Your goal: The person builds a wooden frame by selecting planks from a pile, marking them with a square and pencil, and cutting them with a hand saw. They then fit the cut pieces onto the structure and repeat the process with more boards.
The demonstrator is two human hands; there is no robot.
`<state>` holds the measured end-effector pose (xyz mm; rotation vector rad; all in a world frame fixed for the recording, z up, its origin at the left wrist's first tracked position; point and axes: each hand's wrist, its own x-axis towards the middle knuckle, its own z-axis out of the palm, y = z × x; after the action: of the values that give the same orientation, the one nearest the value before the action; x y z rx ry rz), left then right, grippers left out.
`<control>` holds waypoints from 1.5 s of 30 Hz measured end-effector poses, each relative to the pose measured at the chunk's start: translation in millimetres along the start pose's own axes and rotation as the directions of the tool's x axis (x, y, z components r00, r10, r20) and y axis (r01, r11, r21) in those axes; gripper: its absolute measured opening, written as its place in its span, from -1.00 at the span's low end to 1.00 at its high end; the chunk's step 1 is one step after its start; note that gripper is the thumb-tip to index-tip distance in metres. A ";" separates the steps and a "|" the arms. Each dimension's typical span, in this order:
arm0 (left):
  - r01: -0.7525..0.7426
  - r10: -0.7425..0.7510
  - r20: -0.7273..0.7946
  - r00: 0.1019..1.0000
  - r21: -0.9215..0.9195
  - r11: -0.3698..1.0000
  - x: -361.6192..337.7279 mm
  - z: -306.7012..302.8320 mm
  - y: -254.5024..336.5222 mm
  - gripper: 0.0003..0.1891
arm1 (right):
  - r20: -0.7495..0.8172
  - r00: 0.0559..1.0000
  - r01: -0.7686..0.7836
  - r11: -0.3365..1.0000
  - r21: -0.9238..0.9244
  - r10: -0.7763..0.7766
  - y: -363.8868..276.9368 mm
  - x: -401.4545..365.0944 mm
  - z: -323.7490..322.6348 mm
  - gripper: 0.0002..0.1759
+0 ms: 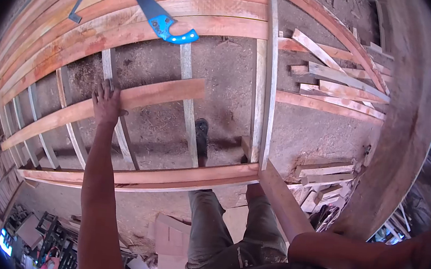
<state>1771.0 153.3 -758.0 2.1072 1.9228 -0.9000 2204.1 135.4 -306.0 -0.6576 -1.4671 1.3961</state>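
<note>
My left hand (106,103) grips a loose wooden plank (165,92), its fingers over the far edge and its thumb near the close edge. The plank lies across several narrow crosspieces (187,74) of a wooden frame. Beyond it, a handsaw (160,22) with a blue handle rests on planks laid side by side (218,10). A small try square (80,5) sits to the saw's left. My right arm (339,255) is bent at the lower right; its hand cannot be made out in the dark edge of the view.
The frame's near rail (169,177) runs before my legs, and an upright board (268,87) bounds its right side. Offcuts (336,84) and a curved strip (337,29) lie further right, beside a large thick timber (406,118). Wood scraps (327,172) litter the floor.
</note>
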 end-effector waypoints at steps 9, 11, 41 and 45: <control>-0.133 0.093 -0.139 0.986 -0.313 0.940 22.1 67.1 -6.9 0.17 | -0.028 0.981 -0.195 0.965 -0.175 0.193 117.2 93.0 -30.0 -0.74; -0.121 0.055 -0.178 0.982 -0.383 0.916 22.5 74.5 -20.8 0.20 | -0.241 0.846 -0.517 0.842 -0.157 0.475 222.3 116.5 -42.1 -0.76; 0.490 -0.689 0.179 0.702 -0.823 0.286 359.9 -27.5 -219.4 -0.58 | -0.311 0.946 -0.310 -0.021 -0.950 0.092 611.5 114.4 -127.3 -0.59; 0.225 -0.600 0.170 0.782 -0.974 0.017 280.7 -21.7 -184.0 -0.67 | -0.318 0.944 -0.319 0.001 -0.948 0.084 613.9 113.7 -128.3 -0.61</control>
<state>1603.6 434.7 -834.5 0.7824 2.2563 0.7371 2133.6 411.3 -876.2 -1.9278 -2.1597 0.0940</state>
